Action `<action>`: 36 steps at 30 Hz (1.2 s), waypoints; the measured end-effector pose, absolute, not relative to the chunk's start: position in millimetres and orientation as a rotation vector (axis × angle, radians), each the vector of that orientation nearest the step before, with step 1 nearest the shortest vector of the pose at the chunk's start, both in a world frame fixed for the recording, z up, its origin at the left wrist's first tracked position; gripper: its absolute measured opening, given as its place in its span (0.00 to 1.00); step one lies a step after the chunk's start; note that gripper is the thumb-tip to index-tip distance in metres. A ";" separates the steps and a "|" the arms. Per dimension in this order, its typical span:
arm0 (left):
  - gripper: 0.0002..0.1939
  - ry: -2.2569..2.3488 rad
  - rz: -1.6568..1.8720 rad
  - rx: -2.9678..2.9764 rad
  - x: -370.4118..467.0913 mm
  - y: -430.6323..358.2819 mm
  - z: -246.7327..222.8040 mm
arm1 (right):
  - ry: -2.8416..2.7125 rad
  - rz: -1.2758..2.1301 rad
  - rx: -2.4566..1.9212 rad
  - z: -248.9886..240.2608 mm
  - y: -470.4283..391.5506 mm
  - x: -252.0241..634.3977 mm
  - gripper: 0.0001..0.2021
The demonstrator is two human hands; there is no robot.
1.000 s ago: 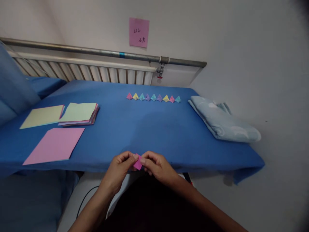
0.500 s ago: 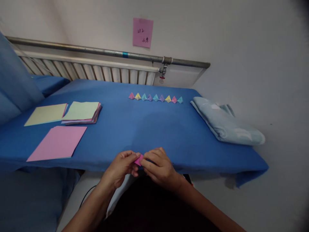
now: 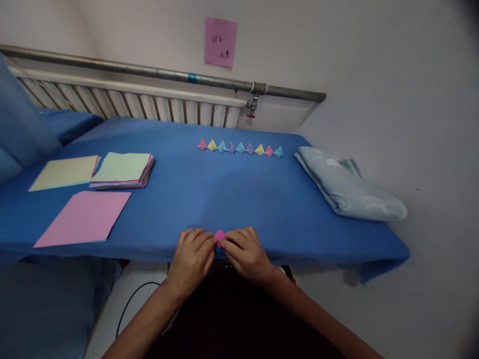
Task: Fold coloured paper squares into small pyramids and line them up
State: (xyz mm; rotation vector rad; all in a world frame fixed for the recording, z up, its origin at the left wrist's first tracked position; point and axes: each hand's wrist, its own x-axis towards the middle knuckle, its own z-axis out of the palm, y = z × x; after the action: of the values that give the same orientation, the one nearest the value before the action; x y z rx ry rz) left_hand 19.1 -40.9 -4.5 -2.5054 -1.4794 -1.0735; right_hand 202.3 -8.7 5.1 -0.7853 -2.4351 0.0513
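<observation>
A small folded piece of bright pink paper (image 3: 219, 237) is pinched between my two hands at the front edge of the blue-covered table (image 3: 179, 184). My left hand (image 3: 192, 257) is closed on its left side, back of the hand upward. On the right side, my right hand (image 3: 247, 252) grips it with bent fingers. The fingers cover part of the paper's edges. Farther back, several small folded paper shapes (image 3: 240, 147) in pink, yellow, blue and purple stand side by side in a row.
At the left lie a pink paper stack (image 3: 84, 218), a green-topped stack (image 3: 121, 168) and yellow paper (image 3: 65, 172). A folded light blue blanket (image 3: 348, 187) rests at the right. Behind the table are a radiator (image 3: 149, 104) and a pipe (image 3: 149, 72).
My left hand has turned over from thumb-up to back-up and shifted its grip. The pink paper has moved slightly up, now near the table edge. The view has tilted a little.
</observation>
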 end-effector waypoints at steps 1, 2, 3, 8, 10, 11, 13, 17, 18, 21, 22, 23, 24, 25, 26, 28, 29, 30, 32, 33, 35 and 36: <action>0.11 -1.475 -1.064 -2.513 19.2 -41.1 -5.0 | -2.446 0.064 -0.789 4.2 -10.0 203.3 0.09; 0.11 -1.473 -1.056 -2.519 19.1 -41.3 -5.1 | -2.447 0.074 -0.795 3.5 -11.0 204.0 0.09; 0.11 -1.473 -1.046 -2.525 18.9 -41.4 -5.0 | -2.442 0.082 -0.804 2.9 -11.9 204.6 0.08; 0.10 -1.477 -1.010 -2.537 17.0 -39.6 -3.3 | -2.404 0.169 -0.894 3.3 -13.2 205.9 0.11; 0.10 -1.464 -1.001 -2.560 15.9 -38.5 -1.9 | -2.403 0.203 -0.921 4.2 -12.6 206.0 0.11; 0.10 -1.457 -0.993 -2.576 15.3 -37.9 -0.9 | -2.402 0.215 -0.930 4.6 -12.2 206.0 0.10; 0.10 -1.451 -0.969 -2.609 13.8 -36.7 1.8 | -2.394 0.235 -0.941 5.0 -11.4 205.8 0.10; 0.09 -1.445 -0.923 -2.659 11.0 -34.2 7.4 | -2.388 0.289 -0.974 5.8 -10.4 205.2 0.09; 0.09 -1.441 -0.918 -2.665 10.4 -33.6 8.3 | -2.389 0.303 -0.979 6.2 -10.2 205.1 0.08; 0.08 -1.419 -0.924 -2.666 9.1 -32.5 8.9 | -2.388 0.330 -0.984 7.5 -9.6 205.5 0.08; 0.08 -1.413 -0.930 -2.666 8.7 -32.2 8.5 | -2.391 0.334 -0.984 7.9 -9.4 205.8 0.08; 0.08 -1.408 -0.938 -2.667 8.3 -31.9 8.0 | -2.397 0.337 -0.983 8.3 -9.2 206.2 0.08; 0.09 -1.406 -0.946 -2.670 7.9 -31.6 7.5 | -2.404 0.339 -0.982 8.5 -9.0 206.5 0.09; 0.09 -1.404 -0.954 -2.673 7.5 -31.3 7.0 | -2.408 0.341 -0.981 8.6 -8.8 206.8 0.09; 0.09 -1.402 -0.960 -2.678 7.1 -31.0 6.6 | -2.409 0.343 -0.982 8.6 -8.7 207.0 0.10; 0.08 -1.392 -0.973 -2.685 6.3 -30.4 6.2 | -2.404 0.347 -0.985 8.5 -8.4 207.0 0.09; 0.08 -1.385 -0.978 -2.687 5.9 -30.1 6.2 | -2.402 0.348 -0.987 8.4 -8.3 206.8 0.09; 0.08 -1.382 -0.981 -2.688 5.5 -29.8 6.4 | -2.398 0.349 -0.989 8.2 -8.2 206.6 0.08; 0.08 -1.388 -0.982 -2.689 4.8 -29.2 6.7 | -2.392 0.354 -0.991 8.0 -8.1 206.0 0.08; 0.08 -1.392 -0.980 -2.695 4.5 -28.9 6.7 | -2.388 0.355 -0.991 7.8 -8.1 205.7 0.08; 0.08 -1.399 -0.982 -2.708 4.2 -28.1 6.5 | -2.380 0.355 -0.991 7.5 -8.1 205.3 0.07; 0.08 -1.399 -0.988 -2.712 4.2 -27.7 6.3 | -2.378 0.353 -0.991 7.3 -8.0 205.2 0.07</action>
State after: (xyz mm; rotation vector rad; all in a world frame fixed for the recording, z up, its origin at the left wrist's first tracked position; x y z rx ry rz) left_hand 4.2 -27.7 6.3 -2.7118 -1.3994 -0.9880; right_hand 205.2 -8.0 7.3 -0.9914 -2.3785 0.3529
